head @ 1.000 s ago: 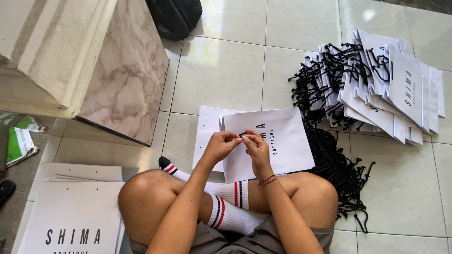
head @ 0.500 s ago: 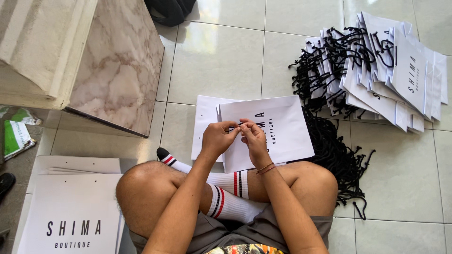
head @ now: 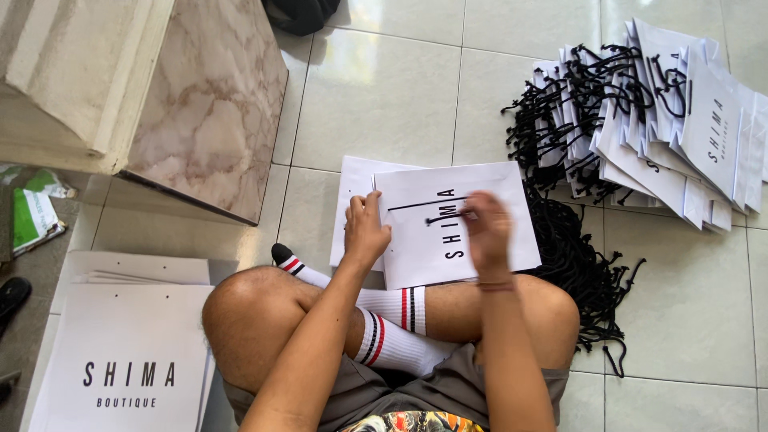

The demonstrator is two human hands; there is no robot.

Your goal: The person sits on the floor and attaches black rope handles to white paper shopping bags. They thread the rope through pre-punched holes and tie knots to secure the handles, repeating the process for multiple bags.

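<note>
Hands now apart: left hand (head: 366,232) flat on white paper bag (head: 448,228), right fingers (head: 472,214) pinching black cord (head: 444,218).

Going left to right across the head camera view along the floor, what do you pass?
Green packet → stack of flat white bags → left hand → white bag being worked on → right hand → loose black cords → pile of corded bags.
</note>
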